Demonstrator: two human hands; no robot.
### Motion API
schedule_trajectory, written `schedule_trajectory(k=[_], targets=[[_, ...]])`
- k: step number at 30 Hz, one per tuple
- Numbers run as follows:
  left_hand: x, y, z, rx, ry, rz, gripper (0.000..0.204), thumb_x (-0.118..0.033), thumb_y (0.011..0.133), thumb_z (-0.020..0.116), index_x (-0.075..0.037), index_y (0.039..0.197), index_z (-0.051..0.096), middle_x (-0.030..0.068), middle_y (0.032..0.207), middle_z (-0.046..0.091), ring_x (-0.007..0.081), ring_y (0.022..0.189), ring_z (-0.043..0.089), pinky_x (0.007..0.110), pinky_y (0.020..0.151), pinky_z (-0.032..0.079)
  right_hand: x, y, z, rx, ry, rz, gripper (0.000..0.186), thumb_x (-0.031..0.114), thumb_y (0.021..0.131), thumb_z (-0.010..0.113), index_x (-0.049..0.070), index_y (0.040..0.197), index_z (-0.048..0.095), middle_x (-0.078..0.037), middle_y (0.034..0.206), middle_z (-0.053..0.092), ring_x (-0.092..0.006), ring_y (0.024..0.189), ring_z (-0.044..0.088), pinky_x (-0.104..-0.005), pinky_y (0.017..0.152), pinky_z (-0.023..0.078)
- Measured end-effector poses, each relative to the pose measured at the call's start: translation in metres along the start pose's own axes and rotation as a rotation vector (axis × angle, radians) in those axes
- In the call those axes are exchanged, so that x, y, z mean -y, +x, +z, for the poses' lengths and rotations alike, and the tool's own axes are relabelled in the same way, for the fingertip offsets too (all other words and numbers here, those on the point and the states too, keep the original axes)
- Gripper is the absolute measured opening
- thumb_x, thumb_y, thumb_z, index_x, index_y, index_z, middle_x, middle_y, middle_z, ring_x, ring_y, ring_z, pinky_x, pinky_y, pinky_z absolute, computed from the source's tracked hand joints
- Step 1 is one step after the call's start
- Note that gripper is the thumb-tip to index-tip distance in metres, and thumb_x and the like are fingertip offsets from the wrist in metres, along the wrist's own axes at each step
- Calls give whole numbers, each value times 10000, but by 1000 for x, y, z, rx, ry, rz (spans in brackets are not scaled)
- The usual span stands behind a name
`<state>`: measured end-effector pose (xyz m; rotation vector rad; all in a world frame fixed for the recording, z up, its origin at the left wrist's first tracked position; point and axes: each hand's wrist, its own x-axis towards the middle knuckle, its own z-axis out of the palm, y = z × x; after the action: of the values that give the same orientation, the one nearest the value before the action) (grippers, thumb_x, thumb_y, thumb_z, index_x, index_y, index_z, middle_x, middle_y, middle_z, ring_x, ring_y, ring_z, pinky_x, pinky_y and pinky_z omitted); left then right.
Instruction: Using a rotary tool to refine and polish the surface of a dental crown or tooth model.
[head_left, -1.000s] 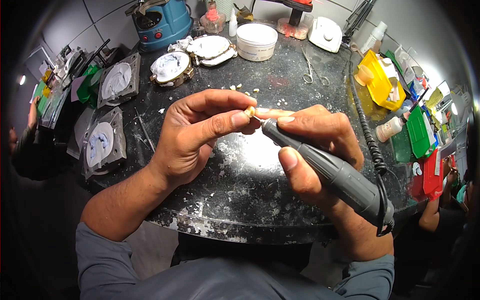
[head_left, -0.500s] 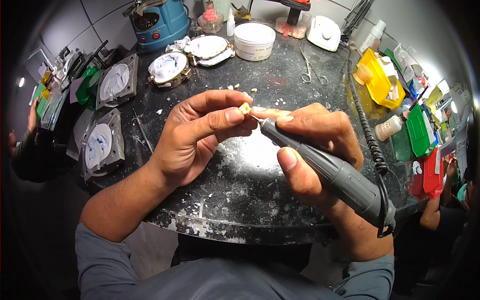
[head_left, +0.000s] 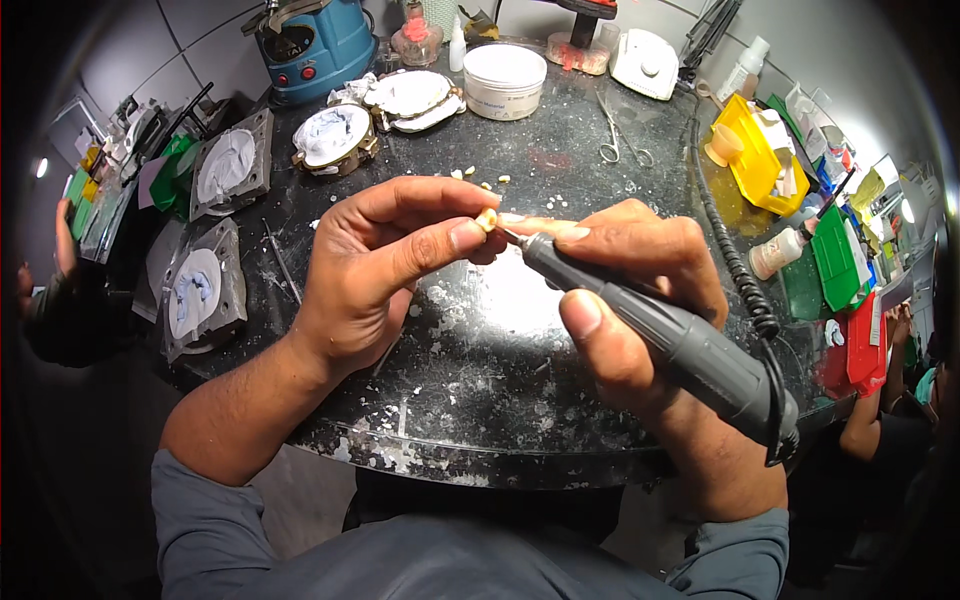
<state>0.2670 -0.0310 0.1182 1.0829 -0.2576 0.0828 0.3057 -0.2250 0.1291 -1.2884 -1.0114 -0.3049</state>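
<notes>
Between the thumb and fingertips of my left hand [head_left: 385, 260] is a small yellowish artificial tooth [head_left: 487, 220]. My right hand [head_left: 645, 285] is wrapped round a dark grey rotary handpiece [head_left: 665, 345], its thin bur pointing left at the tooth. The bur's tip is at or very near the tooth; contact is too small to tell. My right index finger reaches forward, close to the left fingertips. A few more loose teeth [head_left: 503, 179] lie on the black bench just beyond my left hand.
Metal flasks with white plaster [head_left: 207, 290] stand at the left, round ones [head_left: 335, 138] farther back. A white tub [head_left: 503, 82], scissors [head_left: 611, 135] and a blue machine [head_left: 318, 50] are behind. The handpiece's coiled cord [head_left: 735, 260] runs along the right, near a yellow bin [head_left: 757, 150]. Other people are at both sides.
The tooth has turned a little in my left fingertips and shifted slightly left. The handpiece's rear end has moved slightly right.
</notes>
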Motion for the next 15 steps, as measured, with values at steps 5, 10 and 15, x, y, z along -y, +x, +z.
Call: schedule_trajectory(k=[5, 10, 15], targets=[[-4, -2, 3, 13, 505, 351, 209, 54, 810, 651, 31, 1018, 641, 119, 988, 653, 161, 937, 630, 263, 841, 509, 1, 0, 2, -8, 39, -3, 245, -32, 676, 628, -69, 912, 575, -177, 811, 630, -253, 800, 670, -311, 714, 532], [-6, -1, 3, 33, 646, 452, 223, 85, 777, 659, 28, 993, 652, 118, 978, 649, 157, 918, 618, 259, 817, 494, -8, -1, 5, -34, 59, -71, 242, -32, 673, 629, -69, 907, 579, -172, 784, 623, -270, 816, 676, -317, 726, 535], [-8, -2, 4, 42, 691, 457, 233, 118, 763, 642, 36, 981, 636, 121, 968, 622, 154, 903, 614, 248, 818, 488, -8, -2, 7, -52, 34, -67, 219, -27, 673, 638, -67, 883, 591, -173, 768, 621, -262, 812, 677, -313, 724, 535]])
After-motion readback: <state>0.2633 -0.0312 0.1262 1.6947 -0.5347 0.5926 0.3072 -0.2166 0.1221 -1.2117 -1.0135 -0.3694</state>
